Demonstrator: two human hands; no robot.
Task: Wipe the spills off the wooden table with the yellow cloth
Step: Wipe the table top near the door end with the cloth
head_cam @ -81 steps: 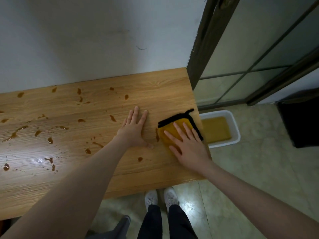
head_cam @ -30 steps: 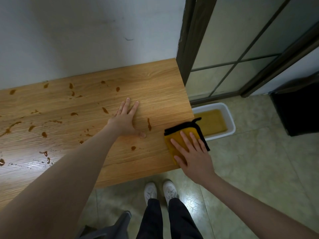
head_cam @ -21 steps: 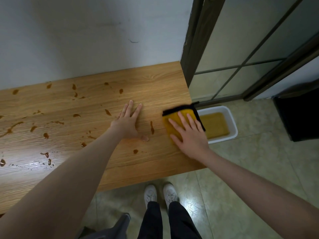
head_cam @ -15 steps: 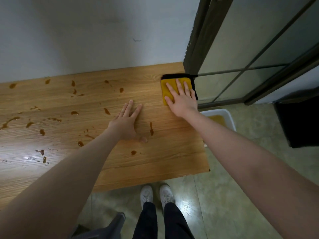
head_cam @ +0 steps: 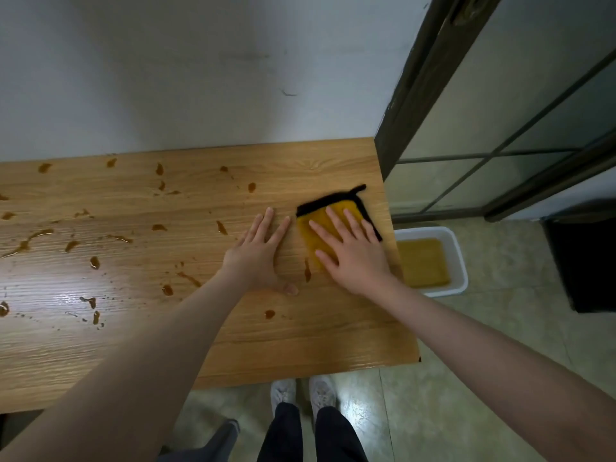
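Now the right hand [head_cam: 356, 258] lies flat, fingers spread, pressing the black-edged yellow cloth [head_cam: 328, 221] near the right edge of the light wooden table [head_cam: 333, 338]; the left hand [head_cam: 258, 255] rests open beside it, brown spills [head_cam: 100, 241] scattered leftward.

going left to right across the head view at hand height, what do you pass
spills → left hand → yellow cloth under the right hand → white tub → black bin

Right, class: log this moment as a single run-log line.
right hand: flat on yellow cloth | left hand: flat on wooden table | spills: mostly unwiped
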